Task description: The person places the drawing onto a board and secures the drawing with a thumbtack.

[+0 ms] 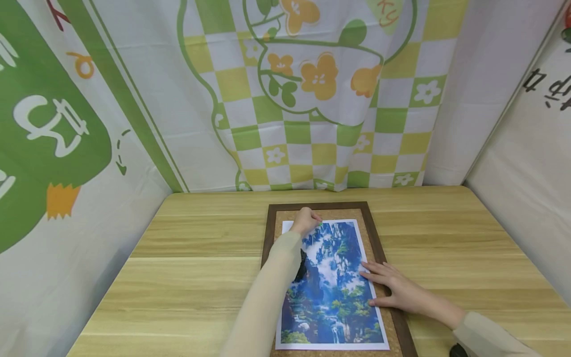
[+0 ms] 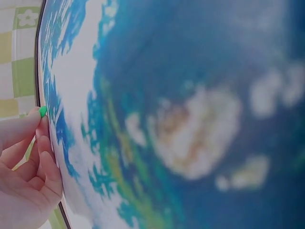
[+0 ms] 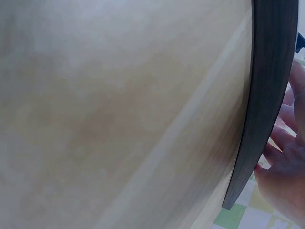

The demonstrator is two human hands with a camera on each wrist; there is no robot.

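Note:
A printed landscape picture [image 1: 330, 287] of blue cliffs, waterfalls and green trees lies on a cork board [image 1: 371, 248] with a dark brown frame [image 1: 317, 205]. At the picture's top edge my left hand [image 1: 305, 221] pinches a small green push pin [image 2: 43, 111] between thumb and finger. Whether the pin's point is in the cork is hidden. My right hand [image 1: 397, 286] rests with spread fingers [image 1: 376, 277] on the picture's right edge, its palm over the frame's right side. In the right wrist view that frame side stands beside the hand, seen from close by.
The board lies on a wooden table [image 1: 200, 277]. A green and yellow checked cloth [image 1: 308, 148] hangs behind it, with white printed cloth walls [image 1: 89, 258] on both sides. A black device [image 1: 301, 266] sits at the left wrist; part of another shows near the right sleeve.

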